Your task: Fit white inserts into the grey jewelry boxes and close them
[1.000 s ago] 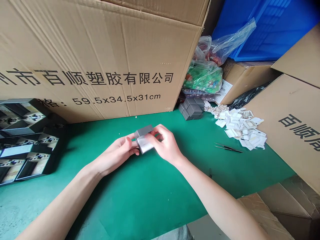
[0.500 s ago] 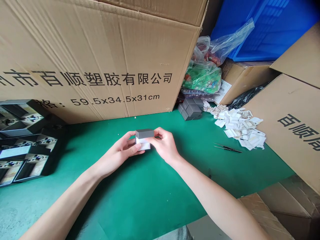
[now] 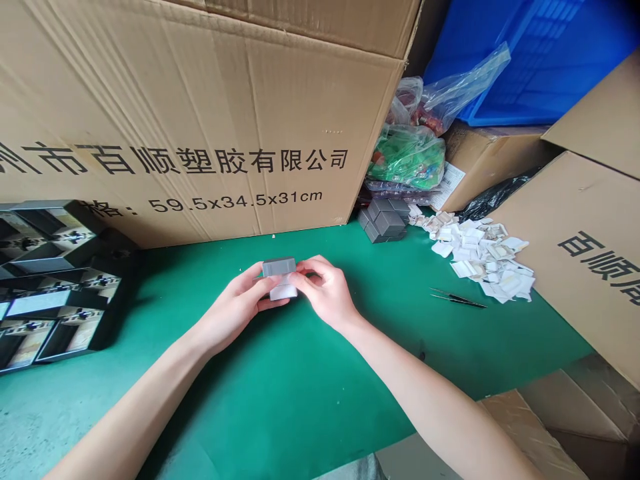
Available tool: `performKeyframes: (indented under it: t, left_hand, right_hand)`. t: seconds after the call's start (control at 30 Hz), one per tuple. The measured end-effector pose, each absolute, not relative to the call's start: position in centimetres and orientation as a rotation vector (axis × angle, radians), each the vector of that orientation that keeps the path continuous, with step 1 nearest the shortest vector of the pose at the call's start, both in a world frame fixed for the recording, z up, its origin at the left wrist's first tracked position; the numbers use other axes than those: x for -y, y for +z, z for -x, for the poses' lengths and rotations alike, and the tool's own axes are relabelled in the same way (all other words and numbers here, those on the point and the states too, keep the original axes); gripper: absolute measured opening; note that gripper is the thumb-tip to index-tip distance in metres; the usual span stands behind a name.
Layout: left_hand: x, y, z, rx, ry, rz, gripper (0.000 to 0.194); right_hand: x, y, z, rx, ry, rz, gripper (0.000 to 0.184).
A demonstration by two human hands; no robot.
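Observation:
Between my hands, just above the green table, is a small box with a dark grey lid [image 3: 279,267] tilted up and a white inside [image 3: 283,292]. My left hand [image 3: 245,293] is closed around the box's left side, its thumb lying over the white part. From the right, my right hand [image 3: 325,287] pinches the box's edge, fingers and thumb near the gap between lid and base. What the fingertips press on inside is partly hidden.
Closed grey boxes [image 3: 383,220] are stacked at the back, beside a heap of white pieces [image 3: 493,257]. Tweezers [image 3: 459,298] lie on the green table [image 3: 300,387]. Open black boxes [image 3: 60,287] stand at left. A large carton [image 3: 200,100] walls off the back; another carton [image 3: 590,220] stands right.
The box has shifted slightly left in view, its lid's flat face turned more towards me. My left thumb has moved up, and my right fingers have come closer over the white part.

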State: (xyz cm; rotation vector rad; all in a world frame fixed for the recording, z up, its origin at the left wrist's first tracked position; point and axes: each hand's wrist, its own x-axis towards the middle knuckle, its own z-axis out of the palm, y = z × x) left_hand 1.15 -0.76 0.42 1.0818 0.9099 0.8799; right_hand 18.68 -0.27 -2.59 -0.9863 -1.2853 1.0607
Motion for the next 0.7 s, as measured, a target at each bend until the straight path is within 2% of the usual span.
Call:
performKeyframes:
  t: [0.7]
  left_hand:
    - [0.97, 0.05, -1.68, -1.038, 0.936, -1.205, 0.035]
  right_hand:
    - [0.75, -2.17, -18.3, 1.324, 1.028, 1.096, 0.02]
